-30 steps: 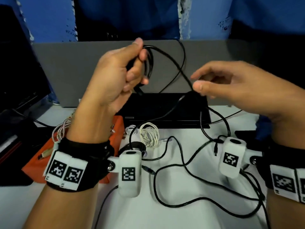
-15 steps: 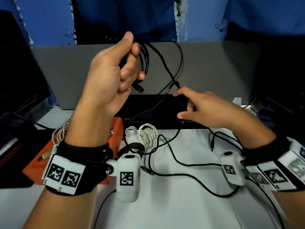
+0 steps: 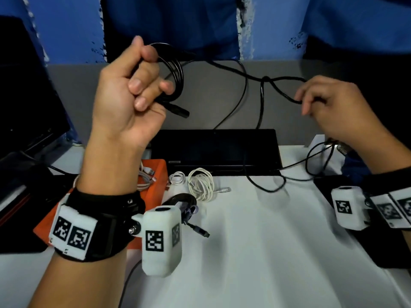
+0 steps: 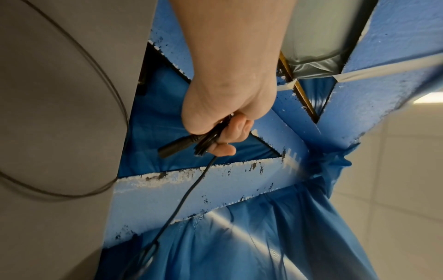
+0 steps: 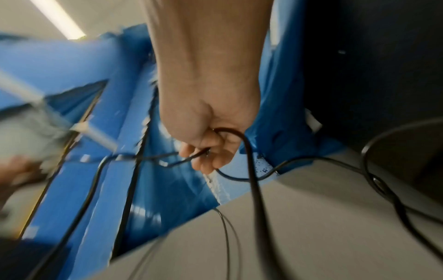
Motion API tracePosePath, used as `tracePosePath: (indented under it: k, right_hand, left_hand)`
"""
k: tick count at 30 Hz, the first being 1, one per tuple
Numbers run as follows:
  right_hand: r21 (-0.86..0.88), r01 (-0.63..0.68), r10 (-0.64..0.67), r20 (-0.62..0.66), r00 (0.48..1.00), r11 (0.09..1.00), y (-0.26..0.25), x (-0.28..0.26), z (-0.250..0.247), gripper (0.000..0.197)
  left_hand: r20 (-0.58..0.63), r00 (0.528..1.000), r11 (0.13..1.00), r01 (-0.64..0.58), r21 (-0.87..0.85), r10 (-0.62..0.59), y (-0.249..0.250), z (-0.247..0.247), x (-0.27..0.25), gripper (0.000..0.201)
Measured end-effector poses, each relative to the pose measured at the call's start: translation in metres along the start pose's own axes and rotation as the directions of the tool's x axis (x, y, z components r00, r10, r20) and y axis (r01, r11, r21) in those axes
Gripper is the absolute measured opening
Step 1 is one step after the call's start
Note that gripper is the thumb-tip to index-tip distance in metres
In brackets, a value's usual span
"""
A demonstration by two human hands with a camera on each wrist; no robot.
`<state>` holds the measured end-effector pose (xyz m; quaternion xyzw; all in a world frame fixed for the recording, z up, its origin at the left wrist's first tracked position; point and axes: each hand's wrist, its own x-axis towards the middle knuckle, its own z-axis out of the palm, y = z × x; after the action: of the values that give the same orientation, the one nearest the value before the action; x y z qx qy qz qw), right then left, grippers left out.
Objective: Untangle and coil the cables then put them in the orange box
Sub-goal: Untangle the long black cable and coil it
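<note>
My left hand (image 3: 142, 85) is raised above the table and grips several coiled loops of a black cable (image 3: 178, 72), with its black plug (image 3: 178, 108) sticking out below the fingers; the left wrist view shows the same plug (image 4: 175, 147) under the curled fingers (image 4: 237, 130). From the coil the cable (image 3: 244, 76) runs right through a loose knot to my right hand (image 3: 311, 101), which pinches it at the same height. The right wrist view shows the cable (image 5: 249, 157) passing through the right hand (image 5: 210, 151). The orange box (image 3: 160, 172) sits on the table below my left wrist and holds light cables.
Two coiled white cables (image 3: 200, 181) lie on the white table (image 3: 255, 241) beside the orange box, with a small black coil (image 3: 182, 200) in front. A closed black laptop (image 3: 215, 150) lies behind them. The cable's slack hangs down onto the table at the right (image 3: 266, 185).
The right hand has risen from near the laptop and moved right, drawing the cable out taut from the coil. Much of the slack has left the table. The left hand stays raised with the coil.
</note>
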<state>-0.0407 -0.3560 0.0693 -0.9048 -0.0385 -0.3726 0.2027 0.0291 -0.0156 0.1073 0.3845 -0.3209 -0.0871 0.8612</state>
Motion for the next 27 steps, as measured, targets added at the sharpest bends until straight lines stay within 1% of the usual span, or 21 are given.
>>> tracePosePath:
  k: [1,2,3,4,5,6,7,9,10,12,13,14,15,17,18,19,21,22,24,25,27]
  right_hand:
    - [0.186,-0.087,0.094,-0.031,0.995,0.979,0.000,-0.001,-0.003,0.043]
    - [0.336,-0.168,0.193,-0.042,0.980,0.927,-0.001,-0.002,-0.005,0.044]
    - [0.435,-0.230,0.272,-0.035,0.962,0.870,0.000,-0.003,-0.007,0.044]
    - [0.436,-0.300,0.332,0.004,0.943,0.848,-0.001,-0.004,-0.008,0.044]
    - [0.366,-0.357,0.357,0.069,0.932,0.860,0.001,-0.005,-0.007,0.044]
    - [0.236,-0.404,0.371,0.174,0.912,0.884,-0.001,-0.006,-0.006,0.041]
    - [0.087,-0.411,0.375,0.273,0.886,0.908,-0.002,-0.008,-0.003,0.034]
    - [-0.164,-0.341,0.378,0.359,0.853,0.926,-0.019,-0.014,0.001,0.013]
    - [-0.214,-0.289,0.352,0.382,0.855,0.933,-0.032,-0.018,0.003,0.021]
    - [-0.164,-0.247,0.296,0.458,0.838,0.955,-0.058,-0.023,0.009,0.048]
    - [-0.152,-0.228,0.274,0.492,0.827,0.962,-0.068,-0.025,0.014,0.054]
    - [-0.171,-0.189,0.252,0.521,0.816,0.967,-0.073,-0.027,0.019,0.055]
    - [-0.198,-0.147,0.233,0.543,0.807,0.969,-0.071,-0.028,0.025,0.049]
    - [-0.228,-0.109,0.224,0.576,0.786,0.968,-0.063,-0.026,0.033,0.024]
    - [-0.210,-0.114,0.217,0.577,0.787,0.971,-0.060,-0.024,0.035,0.012]
    - [-0.162,-0.139,0.208,0.575,0.792,0.977,-0.055,-0.021,0.035,0.006]
    - [0.043,-0.266,0.200,0.547,0.813,0.963,-0.045,-0.016,0.030,0.010]
    - [0.156,-0.332,0.216,0.497,0.840,0.930,-0.037,-0.012,0.026,0.011]
    - [0.291,-0.429,0.331,0.331,0.884,0.855,-0.018,-0.007,0.015,0.020]
    - [0.339,-0.479,0.412,0.252,0.875,0.810,-0.007,-0.005,0.011,0.024]
    - [0.433,-0.587,0.566,0.194,0.801,0.684,0.011,-0.004,0.005,0.032]
  left_hand:
    - [0.004,1.000,0.998,0.017,0.055,-0.018,-0.001,0.000,0.000,0.036]
    - [0.007,0.999,0.993,0.044,0.108,-0.045,-0.002,-0.001,0.000,0.036]
    - [0.006,0.997,0.986,0.077,0.150,-0.078,-0.004,-0.001,0.001,0.035]
    - [0.003,0.994,0.978,0.109,0.177,-0.111,-0.007,0.000,0.001,0.035]
    - [0.003,0.990,0.972,0.137,0.191,-0.140,-0.011,0.001,0.001,0.035]
    - [0.009,0.986,0.967,0.160,0.199,-0.165,-0.016,0.004,0.001,0.035]
    - [0.019,0.982,0.962,0.179,0.205,-0.186,-0.021,0.009,0.000,0.035]
    - [0.049,0.974,0.952,0.204,0.227,-0.220,-0.031,0.018,-0.002,0.034]
    - [0.069,0.970,0.948,0.210,0.238,-0.232,-0.036,0.023,-0.004,0.034]
    - [0.108,0.964,0.943,0.211,0.257,-0.245,-0.042,0.030,-0.006,0.033]
    - [0.125,0.960,0.942,0.210,0.262,-0.249,-0.044,0.032,-0.006,0.033]
    - [0.140,0.957,0.940,0.210,0.268,-0.254,-0.046,0.034,-0.007,0.033]
    - [0.151,0.954,0.938,0.209,0.278,-0.258,-0.047,0.035,-0.007,0.033]
    - [0.156,0.955,0.932,0.196,0.306,-0.252,-0.046,0.033,-0.007,0.033]
    - [0.144,0.960,0.929,0.186,0.320,-0.242,-0.044,0.031,-0.006,0.032]
    - [0.118,0.967,0.928,0.178,0.328,-0.227,-0.041,0.027,-0.005,0.032]
    - [0.033,0.982,0.937,0.167,0.306,-0.186,-0.032,0.017,0.000,0.033]
    - [-0.012,0.987,0.949,0.157,0.273,-0.160,-0.026,0.011,0.002,0.033]
    - [-0.089,0.991,0.975,0.116,0.190,-0.100,-0.015,-0.002,0.006,0.035]
    - [-0.118,0.991,0.985,0.087,0.151,-0.070,-0.009,-0.009,0.007,0.035]
    - [-0.154,0.988,0.995,0.024,0.101,-0.008,0.000,-0.020,0.007,0.034]
